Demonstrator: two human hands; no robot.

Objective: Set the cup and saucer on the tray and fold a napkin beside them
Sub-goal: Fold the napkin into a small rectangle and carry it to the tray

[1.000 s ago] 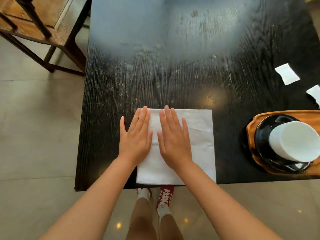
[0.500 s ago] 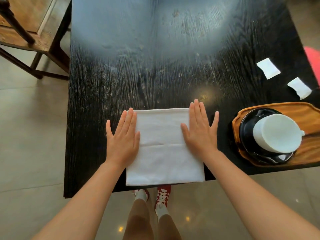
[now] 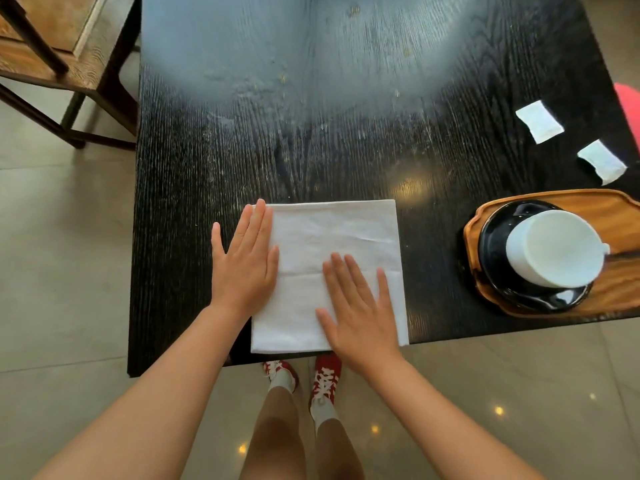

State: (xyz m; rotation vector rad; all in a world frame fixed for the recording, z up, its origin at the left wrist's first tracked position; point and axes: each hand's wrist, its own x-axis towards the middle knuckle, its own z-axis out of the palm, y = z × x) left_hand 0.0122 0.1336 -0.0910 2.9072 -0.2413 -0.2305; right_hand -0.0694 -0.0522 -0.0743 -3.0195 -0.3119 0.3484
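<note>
A wooden chair (image 3: 52, 46) stands at the far left on a pale tiled floor (image 3: 62, 271). Beside it is a black wood-grain counter (image 3: 311, 133). One white napkin (image 3: 329, 271), folded square, lies at its near edge. Two hands lie flat and spread on it: the left hand (image 3: 244, 268) on its left edge, the right hand (image 3: 360, 317) on its lower right part. Two small white paper pieces (image 3: 538, 121) lie far right. Below them, one wooden tray (image 3: 623, 285) holds one black saucer (image 3: 495, 271) with one white cup (image 3: 554, 251) on it
</note>
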